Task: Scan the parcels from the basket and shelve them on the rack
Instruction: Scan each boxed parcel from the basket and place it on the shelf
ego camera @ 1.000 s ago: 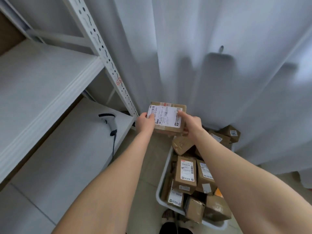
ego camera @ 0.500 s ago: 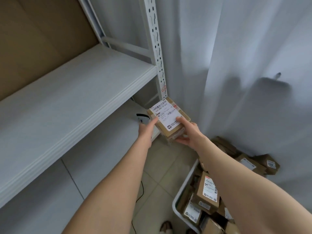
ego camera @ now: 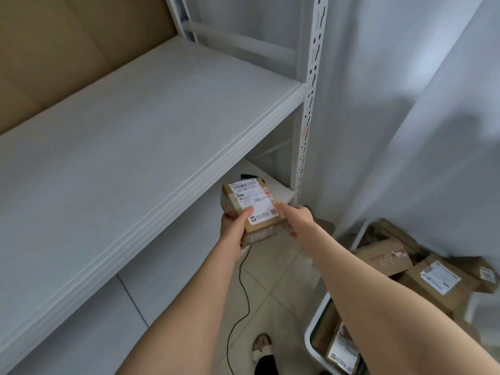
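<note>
1. Both hands – left hand (ego camera: 233,231), right hand (ego camera: 297,218) – close their fingers on a small cardboard parcel (ego camera: 250,209), just before the lower shelf (ego camera: 273,185).
2. It looks light and stiff – best gripped at opposite sides.

parcel (ego camera: 250,209): centre frame, label up, gripped by both hands
left hand (ego camera: 232,228): thumb on label
right hand (ego camera: 296,217): on parcel's right edge
rack (ego camera: 140,136): left
basket (ego camera: 311,339): lower right, holds parcels
</note>
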